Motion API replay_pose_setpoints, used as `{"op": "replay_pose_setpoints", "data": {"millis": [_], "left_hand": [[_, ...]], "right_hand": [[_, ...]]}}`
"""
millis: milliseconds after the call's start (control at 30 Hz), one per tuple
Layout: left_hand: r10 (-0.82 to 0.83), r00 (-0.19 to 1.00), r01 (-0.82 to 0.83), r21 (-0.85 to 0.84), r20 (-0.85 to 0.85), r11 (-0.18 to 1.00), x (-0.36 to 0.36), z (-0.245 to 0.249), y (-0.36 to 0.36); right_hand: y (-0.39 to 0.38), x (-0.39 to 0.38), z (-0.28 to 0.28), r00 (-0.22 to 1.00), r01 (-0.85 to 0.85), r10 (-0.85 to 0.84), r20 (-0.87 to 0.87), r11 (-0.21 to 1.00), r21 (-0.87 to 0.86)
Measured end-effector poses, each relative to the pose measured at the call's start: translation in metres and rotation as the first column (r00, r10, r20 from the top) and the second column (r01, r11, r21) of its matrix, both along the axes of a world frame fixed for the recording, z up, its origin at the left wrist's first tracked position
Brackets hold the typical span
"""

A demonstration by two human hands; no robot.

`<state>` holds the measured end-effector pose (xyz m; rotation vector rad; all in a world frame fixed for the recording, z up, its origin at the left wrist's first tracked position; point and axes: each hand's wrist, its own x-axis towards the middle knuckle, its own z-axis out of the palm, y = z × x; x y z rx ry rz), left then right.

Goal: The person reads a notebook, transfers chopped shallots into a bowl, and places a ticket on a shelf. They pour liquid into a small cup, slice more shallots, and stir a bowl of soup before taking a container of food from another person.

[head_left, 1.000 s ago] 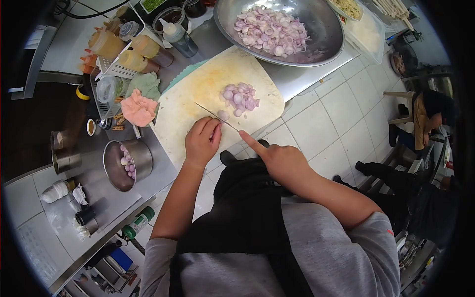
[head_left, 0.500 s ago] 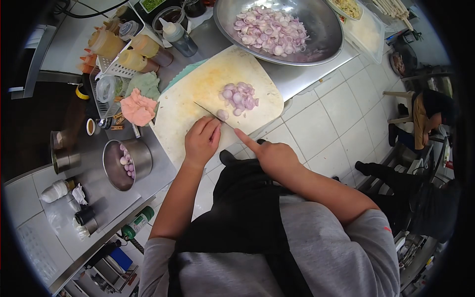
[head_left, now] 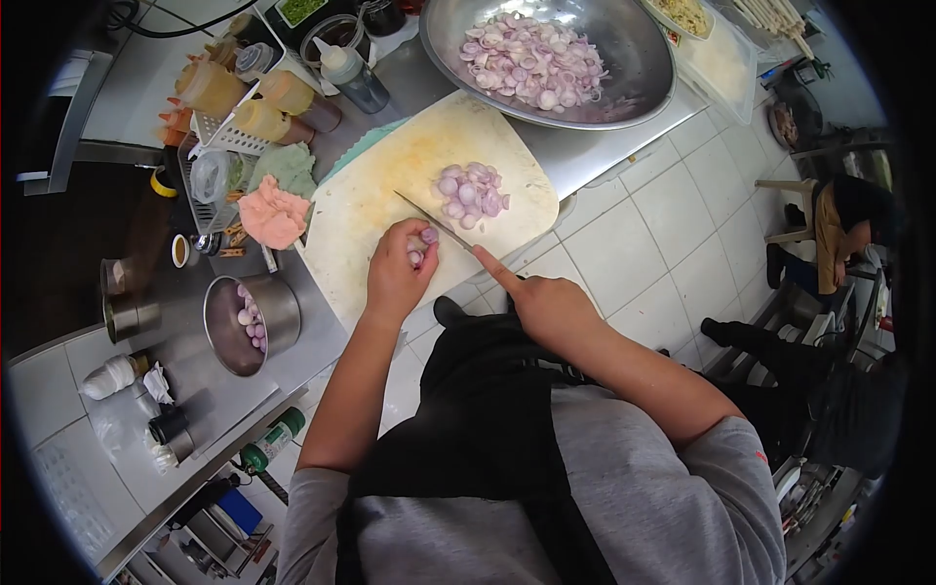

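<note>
On the pale cutting board [head_left: 361,214], my left hand [head_left: 393,278] is closed around a shallot [head_left: 417,255], with purplish pieces showing between thumb and fingers. My right hand [head_left: 552,310] grips a knife [head_left: 434,220], its index finger stretched along the back of the blade. The handle is hidden in my palm. The blade lies just beyond the left fingers, its tip pointing to the upper left. A heap of sliced shallots [head_left: 473,193] lies on the board past the blade.
A large steel bowl [head_left: 634,93] of sliced shallots stands behind the board. At left are a steel pot [head_left: 283,317] with whole shallots, a pink cloth [head_left: 273,212] and a squeeze bottle [head_left: 353,78] among others. Another person [head_left: 853,229] is at far right.
My left hand has lifted slightly and turned, gathering the shallot from beside the blade into its fingers. The knife has shifted a little right, away from the left fingers.
</note>
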<state>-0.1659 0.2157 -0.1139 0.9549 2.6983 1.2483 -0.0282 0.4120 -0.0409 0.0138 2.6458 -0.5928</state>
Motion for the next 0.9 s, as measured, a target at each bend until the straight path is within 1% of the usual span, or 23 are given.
{"op": "replay_pose_setpoints", "data": {"millis": [33, 100, 167, 200, 233, 300, 333, 400, 433, 500, 567, 667, 733, 800, 900], "left_hand": [[0.001, 1.0, -0.001, 0.0, -0.001, 1.0, 0.0, 0.0, -0.002], [-0.083, 0.996, 0.084, 0.106, -0.012, 0.991, 0.0, 0.004, -0.003], [-0.088, 0.995, 0.093, 0.107, -0.047, 0.99, 0.0, 0.004, -0.004], [-0.093, 0.992, 0.102, 0.108, -0.081, 0.989, 0.0, 0.004, -0.004], [-0.094, 0.992, 0.102, 0.108, -0.081, 0.989, 0.0, 0.003, -0.005], [-0.041, 0.999, 0.041, 0.049, -0.005, 0.998, 0.0, 0.001, -0.006], [-0.04, 0.999, 0.04, 0.05, -0.005, 0.998, -0.001, 0.0, -0.006], [-0.14, 0.959, 0.126, -0.071, -0.245, 0.989, -0.005, -0.002, -0.01], [-0.14, 0.959, 0.126, -0.072, -0.245, 0.989, -0.006, -0.001, -0.013], [-0.154, 0.955, 0.131, -0.106, -0.254, 0.986, -0.01, 0.002, -0.018], [-0.15, 0.96, 0.133, -0.088, -0.235, 0.987, -0.01, 0.003, -0.02], [-0.131, 0.967, 0.121, -0.06, -0.22, 0.991, -0.01, 0.001, -0.021], [-0.12, 0.97, 0.11, -0.055, -0.214, 0.992, -0.009, -0.001, -0.023], [-0.165, 0.947, 0.145, -0.09, -0.277, 0.985, -0.012, 0.002, -0.025], [-0.203, 0.93, 0.177, -0.111, -0.306, 0.978, -0.015, 0.009, -0.022]], "right_hand": [[-0.001, 0.0, -0.001, 1.0, -0.002, 0.002, -0.003, 1.0, 0.005], [-0.001, 0.0, 0.001, 1.0, -0.016, 0.016, 0.009, 1.0, 0.002], [-0.002, 0.0, 0.003, 0.999, -0.029, 0.029, 0.02, 1.0, -0.003], [-0.003, 0.001, 0.004, 0.998, -0.027, 0.028, 0.05, 0.999, -0.038], [-0.003, 0.001, 0.006, 0.996, -0.023, 0.029, 0.08, 0.997, -0.071], [0.0, 0.0, 0.009, 0.994, -0.012, 0.02, 0.108, 0.997, -0.072], [0.001, 0.0, 0.011, 0.991, -0.002, 0.012, 0.136, 0.997, -0.074], [0.004, -0.003, 0.013, 0.993, 0.007, -0.001, 0.117, 0.999, -0.049], [0.004, -0.004, 0.013, 0.995, 0.018, -0.015, 0.096, 1.0, -0.024], [0.003, -0.003, 0.012, 0.995, 0.001, 0.002, 0.102, 1.0, -0.03], [0.0, -0.001, 0.011, 0.994, -0.018, 0.022, 0.111, 0.999, -0.037], [-0.005, 0.003, 0.011, 0.997, -0.023, 0.028, 0.077, 0.998, -0.058], [-0.007, 0.008, 0.011, 0.999, -0.045, 0.045, 0.018, 0.999, 0.018], [-0.005, 0.014, 0.019, 0.999, -0.049, 0.049, 0.006, 0.998, 0.024], [-0.002, 0.021, 0.032, 0.998, -0.066, 0.066, 0.008, 0.997, 0.038]]}}
